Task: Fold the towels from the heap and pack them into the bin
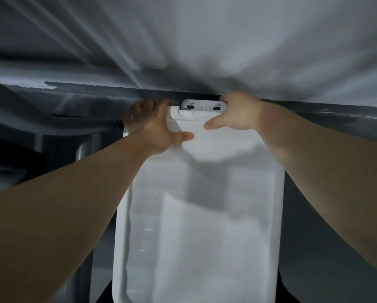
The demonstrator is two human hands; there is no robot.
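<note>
**Head view: items on record**

1. Bin (pixel 205 215): white plastic, long and narrow. Its long axis runs straight away from me, the near short end at the bottom of the frame and the far short end under a dark rail (pixel 84 99). I cannot tell whether I am looking at a lid or into an open interior. I see no folded towel in or on it.
2. Latch (pixel 202 107): a grey clip at the middle of the bin's far end, lying between the two hands.
3. Left hand (pixel 154 125): at the far left corner of the bin. The fingers curl over the far rim into shadow and the thumb (pixel 183 136) is splayed flat on the top face. I read this as a grip on the bin, though the fingertips are hidden.
4. Right hand (pixel 237 112): at the far right corner, mirroring the left. The fingers are folded over the far edge and the thumb (pixel 211 124) points inward on the top face. It holds the bin too, and it sits slightly further out than the left.
5. White cloth (pixel 226 40): a blurred, draped mass above and beyond the rail. It may be the towel heap, but I cannot confirm that.

**Note on the coming move:** with both hands on the far end, I judge the bin travels along its long axis, towards me.
</note>
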